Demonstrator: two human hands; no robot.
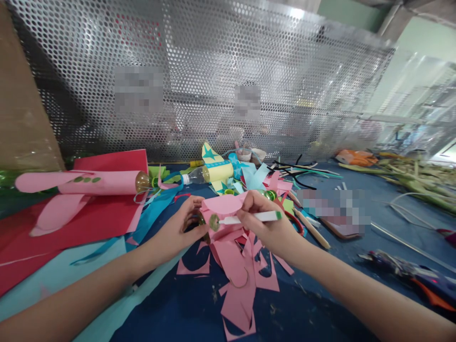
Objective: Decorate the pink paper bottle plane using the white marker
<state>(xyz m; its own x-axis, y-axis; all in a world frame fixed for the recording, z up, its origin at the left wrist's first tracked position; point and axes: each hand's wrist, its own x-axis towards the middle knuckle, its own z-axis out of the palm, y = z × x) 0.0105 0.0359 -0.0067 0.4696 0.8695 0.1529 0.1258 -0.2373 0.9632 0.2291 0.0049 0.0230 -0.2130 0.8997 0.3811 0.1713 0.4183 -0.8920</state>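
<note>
My right hand (261,216) grips a white marker (261,217) with a green end, its tip pointing left at a small olive-green round piece (214,222). That round piece lies against pink paper (223,205). My left hand (190,221) is curled around the left side of the pink-covered item, where a dark greenish part of a bottle (204,228) shows behind the fingers. Below both hands, cut pink paper scraps (239,304) lie in a heap on the dark blue table (185,308).
A pink-wrapped bottle (103,183) rests on red paper (32,242) at left. A yellow-wrapped bottle (219,172) lies behind my hands. Scissors (297,223), a wooden stick (313,230) and a glue gun (409,273) are at right. Perforated metal sheet (199,71) stands behind.
</note>
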